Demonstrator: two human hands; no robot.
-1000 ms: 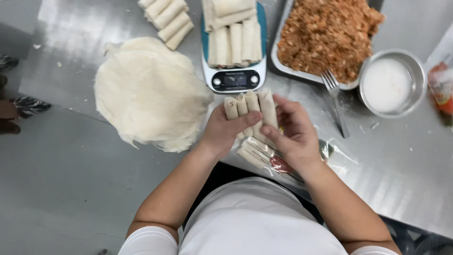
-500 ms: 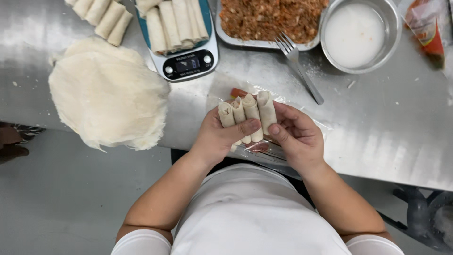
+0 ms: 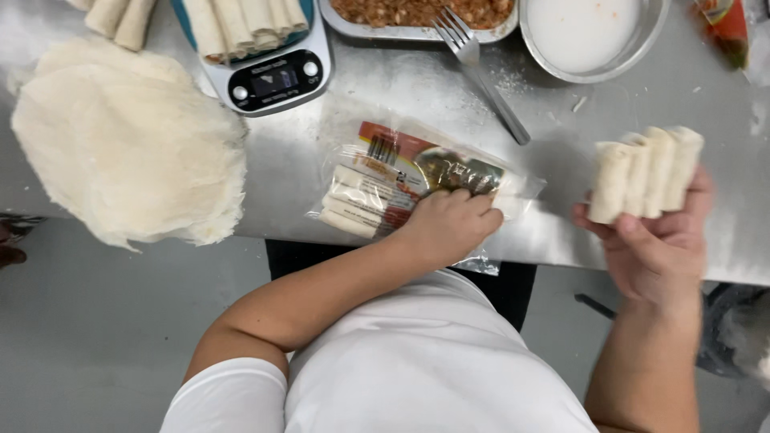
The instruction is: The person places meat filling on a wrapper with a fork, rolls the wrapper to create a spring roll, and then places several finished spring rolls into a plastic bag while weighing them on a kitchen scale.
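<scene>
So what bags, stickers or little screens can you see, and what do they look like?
Clear plastic bag: flat on the steel table under the left hand, red and dark printed label, pale rolls inside.
Kitchen scale: top left of the table, silver front, small dark screen, rolls piled on it.
Red and green packet: top right corner, partly cut off.

Under your hands you see a brushed, dully gleaming steel table (image 3: 690, 72), a glossy clear plastic bag (image 3: 417, 172) crinkling with highlights, matt, floury, smooth pastry rolls (image 3: 646, 172), a rough-edged, dry stack of wrapper sheets (image 3: 120, 144), and a shiny metal fork (image 3: 481, 68).
</scene>
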